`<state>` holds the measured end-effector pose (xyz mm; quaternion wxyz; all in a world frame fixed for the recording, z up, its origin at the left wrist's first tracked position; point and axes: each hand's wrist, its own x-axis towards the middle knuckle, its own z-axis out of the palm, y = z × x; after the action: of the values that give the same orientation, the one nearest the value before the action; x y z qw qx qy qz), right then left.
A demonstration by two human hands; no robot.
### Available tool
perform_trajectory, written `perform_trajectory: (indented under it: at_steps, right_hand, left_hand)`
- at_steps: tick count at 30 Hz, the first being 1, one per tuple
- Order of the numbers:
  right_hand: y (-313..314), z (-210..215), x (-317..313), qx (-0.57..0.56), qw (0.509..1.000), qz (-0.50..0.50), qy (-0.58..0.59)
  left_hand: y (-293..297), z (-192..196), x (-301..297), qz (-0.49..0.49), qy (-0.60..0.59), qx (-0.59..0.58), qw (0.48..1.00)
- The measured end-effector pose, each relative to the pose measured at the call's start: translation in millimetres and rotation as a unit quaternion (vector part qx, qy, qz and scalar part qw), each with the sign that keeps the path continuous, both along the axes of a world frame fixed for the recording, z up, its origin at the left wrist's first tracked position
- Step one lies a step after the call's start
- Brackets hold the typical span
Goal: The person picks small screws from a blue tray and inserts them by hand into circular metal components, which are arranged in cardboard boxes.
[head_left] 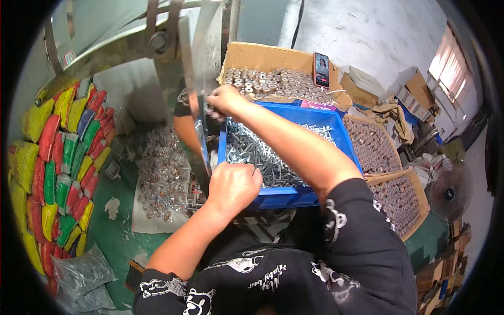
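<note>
My left hand (234,185) is closed, its fingers curled at the near left corner of a blue plastic bin (294,197). What it holds, if anything, is hidden. Beyond it, my right hand (227,101) reaches across the bin to a shiny upright metal plate (197,105) on a machine. Its fingers are pinched together there, with small metallic bits below them too blurred to name. Many loose silvery metal bolt-like pieces (262,157) fill the bin. Left of the plate, a heap of small clear-wrapped parts (160,173) lies on a white sheet.
A cardboard box of small round parts (273,84) stands behind the bin, a phone (321,70) propped on it. More boxes of such parts (370,144) line the right, near a fan (449,193). Colourful filled sacks (50,142) are stacked at left. A machine bar (121,50) crosses above.
</note>
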<state>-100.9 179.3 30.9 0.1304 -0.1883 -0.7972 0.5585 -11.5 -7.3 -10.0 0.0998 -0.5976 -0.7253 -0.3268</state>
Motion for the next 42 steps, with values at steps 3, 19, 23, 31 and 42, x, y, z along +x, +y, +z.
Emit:
perform_trajectory:
  at_steps: [3,19,23,31,42]
  right_hand:
    - [-4.3,-0.2,-18.6,-0.075,0.997,0.028,0.008]
    - [101.2,-70.3,699.8,0.442,0.614,-0.608,-0.243]
    - [59.3,-133.1,800.9,0.292,0.401,-0.779,-0.384]
    - [104.9,-195.3,874.3,0.133,0.538,-0.777,-0.299]
    - [118.4,-270.8,918.2,0.209,0.534,-0.786,-0.231]
  left_hand:
    - [0.5,-0.5,1.9,0.009,0.01,-0.012,1.0]
    - [30.5,30.4,93.2,-0.208,0.073,0.087,0.971]
    - [99.4,29.1,202.5,-0.466,0.09,0.005,0.88]
    - [218.0,-10.1,372.5,-0.774,0.248,-0.072,0.578]
    - [261.9,-85.3,448.3,-0.914,0.348,0.028,0.21]
